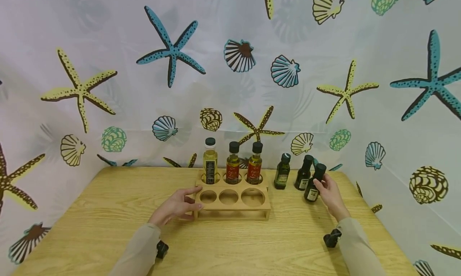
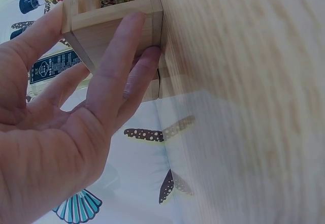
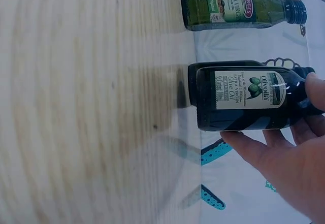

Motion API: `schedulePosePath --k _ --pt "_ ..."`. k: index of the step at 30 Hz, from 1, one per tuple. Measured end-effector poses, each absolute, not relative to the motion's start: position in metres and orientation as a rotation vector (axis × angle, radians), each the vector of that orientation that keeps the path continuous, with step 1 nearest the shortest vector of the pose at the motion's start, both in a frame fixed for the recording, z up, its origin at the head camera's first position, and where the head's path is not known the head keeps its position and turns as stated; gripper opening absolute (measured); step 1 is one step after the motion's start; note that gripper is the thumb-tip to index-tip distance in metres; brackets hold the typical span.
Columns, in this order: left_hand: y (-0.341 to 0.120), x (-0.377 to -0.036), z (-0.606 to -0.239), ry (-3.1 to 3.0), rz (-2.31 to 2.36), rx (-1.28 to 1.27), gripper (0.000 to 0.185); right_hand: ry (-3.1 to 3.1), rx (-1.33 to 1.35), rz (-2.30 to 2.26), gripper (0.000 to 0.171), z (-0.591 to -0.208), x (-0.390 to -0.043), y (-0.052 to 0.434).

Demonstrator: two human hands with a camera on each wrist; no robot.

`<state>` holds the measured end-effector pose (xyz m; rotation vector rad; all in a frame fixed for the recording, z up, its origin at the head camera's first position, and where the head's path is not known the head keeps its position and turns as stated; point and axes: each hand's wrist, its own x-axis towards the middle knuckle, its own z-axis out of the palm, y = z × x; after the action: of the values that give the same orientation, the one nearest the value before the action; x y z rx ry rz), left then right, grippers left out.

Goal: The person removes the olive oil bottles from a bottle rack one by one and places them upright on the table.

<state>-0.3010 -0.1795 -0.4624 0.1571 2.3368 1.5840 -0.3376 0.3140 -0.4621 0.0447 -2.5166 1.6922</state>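
My right hand (image 1: pixel 329 193) grips a dark olive oil bottle (image 3: pixel 249 94) by its upper part, thumb on one side and fingers on the other. The bottle leans slightly in the head view, its base close over the table. Behind it stands a second dark bottle (image 1: pixel 303 175), mostly hidden in the right wrist view. A green olive oil bottle (image 1: pixel 282 174) is to their left. With extended, spread fingers, my left hand (image 1: pixel 176 204) touches the left end of a two-tier wooden bottle rack (image 1: pixel 234 214).
The rack's back row carries a pale yellow oil bottle (image 1: pixel 210 164) and two red-labelled bottles, a middle one (image 1: pixel 232 170) and a right one (image 1: pixel 254 170). Three round holes show in its front row. A curtain (image 1: pixel 230 88) with starfish and shells borders the wooden table (image 1: pixel 252 248).
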Motion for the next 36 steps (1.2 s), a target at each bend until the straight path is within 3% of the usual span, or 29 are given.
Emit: schedulePosePath --k 13,36 --pt "-0.179 -0.302 -0.463 2.345 1.573 0.147 0.075 -2.552 -0.032 1.656 0.064 -0.467 -0.344 0.331" --pt "-0.179 -0.3 -0.461 2.342 1.575 0.142 0.075 -2.54 -0.041 1.516 0.059 -0.465 -0.361 0.345"
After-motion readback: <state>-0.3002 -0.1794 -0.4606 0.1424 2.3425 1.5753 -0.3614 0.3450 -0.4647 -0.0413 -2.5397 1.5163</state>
